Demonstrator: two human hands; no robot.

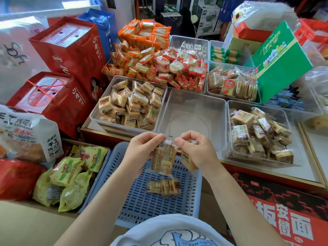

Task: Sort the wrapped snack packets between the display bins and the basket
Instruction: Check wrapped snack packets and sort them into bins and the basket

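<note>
Both hands are raised over the blue slotted basket. My left hand pinches the top of a clear-wrapped snack packet that hangs down. My right hand pinches the same packet's top edge and also holds a yellow-labelled packet under its palm. A few wrapped packets lie on the basket floor. Right behind my hands stands an empty clear bin. Clear bins of beige packets flank it on the left and on the right.
Further bins hold orange packets, red-and-white rice crackers, green-wrapped sticks and square biscuits. Red gift boxes stand at left, green snack bags beside the basket, a green box at right.
</note>
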